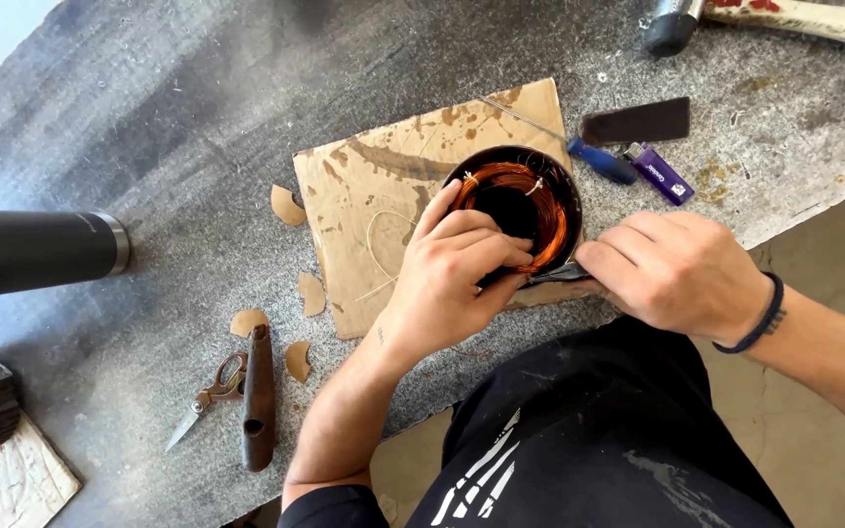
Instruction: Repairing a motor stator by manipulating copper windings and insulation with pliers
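Note:
A round black stator ring wound with copper wire point(530, 191) lies on a stained sheet of cardboard point(374, 186). My left hand point(447, 279) presses its fingers onto the near side of the copper coil. My right hand point(672, 269) grips a thin dark metal tool point(552, 276) whose tip pokes at the ring's near rim, under my left fingers. A pale string point(378, 249) loops over the cardboard beside my left hand.
Small scissors point(209, 396) and a dark wooden-handled tool point(258, 401) lie at the front left among cardboard scraps. A black cylinder point(36, 249) juts in from the left. A purple lighter point(662, 173), a blue-handled tool point(603, 161) and a hammer point(765, 20) lie beyond the ring.

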